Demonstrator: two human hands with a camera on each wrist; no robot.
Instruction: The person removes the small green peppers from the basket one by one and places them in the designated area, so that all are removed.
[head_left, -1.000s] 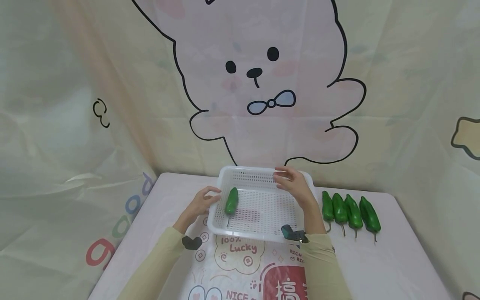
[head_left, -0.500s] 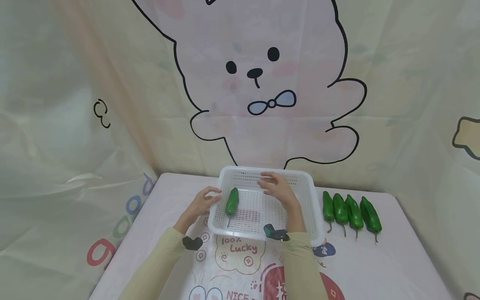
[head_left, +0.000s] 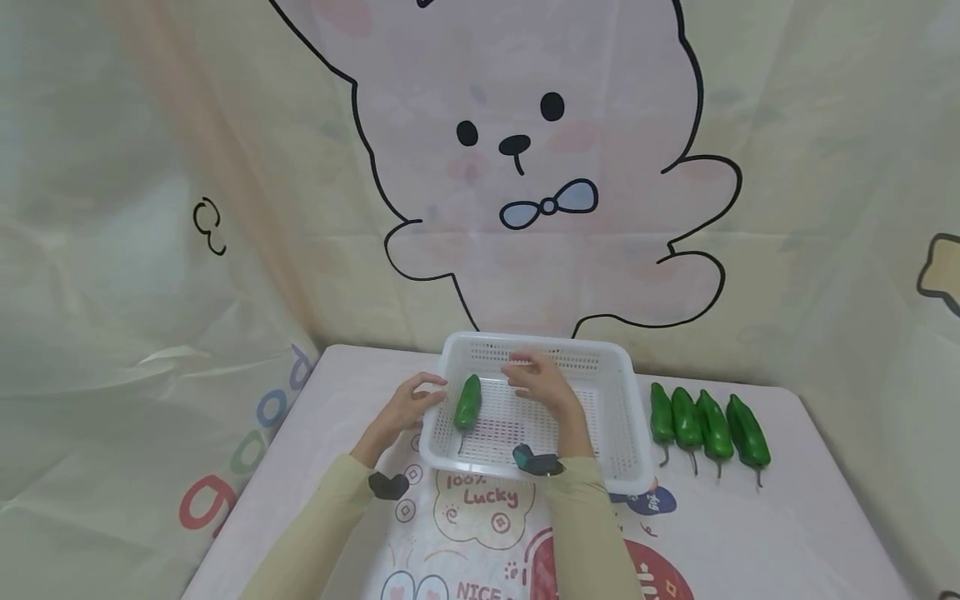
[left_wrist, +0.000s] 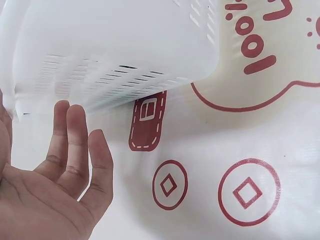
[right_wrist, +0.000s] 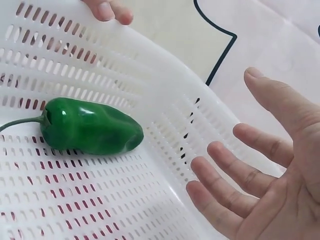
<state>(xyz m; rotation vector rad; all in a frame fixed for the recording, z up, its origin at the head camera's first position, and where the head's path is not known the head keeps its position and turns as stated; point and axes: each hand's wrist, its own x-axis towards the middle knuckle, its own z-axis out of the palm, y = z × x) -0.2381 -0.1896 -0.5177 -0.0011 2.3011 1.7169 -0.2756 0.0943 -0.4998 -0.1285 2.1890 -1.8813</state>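
Observation:
A white perforated plastic basket [head_left: 536, 487] stands on the table. One green pepper [head_left: 468, 404] lies in its left part, stem toward me; the right wrist view shows the same pepper [right_wrist: 92, 126] up close. My left hand [head_left: 405, 408] is at the basket's left rim, two fingertips resting on it. In the left wrist view the other fingers [left_wrist: 77, 145] extend loosely beside the outer wall. My right hand [head_left: 542, 382] hovers over the basket, right of the pepper. Its fingers [right_wrist: 240, 172] are spread and hold nothing.
Several green peppers [head_left: 708, 425] lie in a row on the table [head_left: 780, 533], right of the basket. Behind it rises a cloth backdrop [head_left: 600, 275] with a cartoon bear. A printed mat [head_left: 480, 533] lies in front.
My right hand has moved left, from the basket's right side toward its middle, with nothing in it. The left hand and the pepper in the basket keep their places.

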